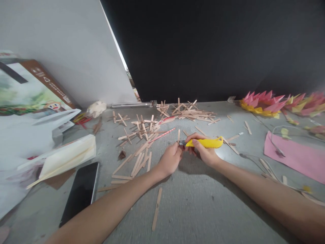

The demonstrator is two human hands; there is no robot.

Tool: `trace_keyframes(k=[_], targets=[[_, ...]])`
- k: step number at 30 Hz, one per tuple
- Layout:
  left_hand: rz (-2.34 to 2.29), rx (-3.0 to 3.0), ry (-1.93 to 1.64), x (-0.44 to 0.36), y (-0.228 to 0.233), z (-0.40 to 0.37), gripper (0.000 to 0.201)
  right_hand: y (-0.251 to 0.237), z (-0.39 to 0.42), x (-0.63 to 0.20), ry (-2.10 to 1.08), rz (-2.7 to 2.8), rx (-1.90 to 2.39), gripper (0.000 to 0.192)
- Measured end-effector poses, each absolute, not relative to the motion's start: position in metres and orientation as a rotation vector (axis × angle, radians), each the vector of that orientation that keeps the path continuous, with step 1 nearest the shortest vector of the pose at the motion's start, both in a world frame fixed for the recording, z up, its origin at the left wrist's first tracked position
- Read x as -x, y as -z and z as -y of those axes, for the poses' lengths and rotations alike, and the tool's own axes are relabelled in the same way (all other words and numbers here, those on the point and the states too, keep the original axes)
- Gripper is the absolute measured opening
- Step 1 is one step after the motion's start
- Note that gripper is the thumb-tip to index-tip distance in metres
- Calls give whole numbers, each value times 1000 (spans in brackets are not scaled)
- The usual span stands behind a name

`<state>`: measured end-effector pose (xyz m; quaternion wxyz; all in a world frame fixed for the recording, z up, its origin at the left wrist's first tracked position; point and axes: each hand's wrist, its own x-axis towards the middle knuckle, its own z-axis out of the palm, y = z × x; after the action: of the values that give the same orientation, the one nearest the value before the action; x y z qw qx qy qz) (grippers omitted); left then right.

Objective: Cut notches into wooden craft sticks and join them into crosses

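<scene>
Rough grey floor (203, 210), flat wooden sticks (142, 159)

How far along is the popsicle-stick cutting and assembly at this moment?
Done: several crossed stick pieces lie glued ahead. In hand: the left hand holds one upright stick while the right hand holds a yellow utility knife against it. Left: many loose sticks lie unassembled.

Bare forearms; no sleeves; hands (188, 154) ungloved

Even, fairly bright light falls on the desk (193, 203); soft shadows sit under the forearms. Edges bend and blur, the backdrop (215, 47) stays dark.
</scene>
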<state>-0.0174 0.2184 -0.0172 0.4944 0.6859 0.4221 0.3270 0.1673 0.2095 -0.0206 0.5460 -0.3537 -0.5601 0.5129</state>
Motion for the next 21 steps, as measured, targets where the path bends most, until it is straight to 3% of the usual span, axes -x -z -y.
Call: trace_keyframes(k=[21], targets=[[-1023, -1625, -779, 17, 18, -221, 45, 20, -209, -165, -1120, 1368, 959, 31]])
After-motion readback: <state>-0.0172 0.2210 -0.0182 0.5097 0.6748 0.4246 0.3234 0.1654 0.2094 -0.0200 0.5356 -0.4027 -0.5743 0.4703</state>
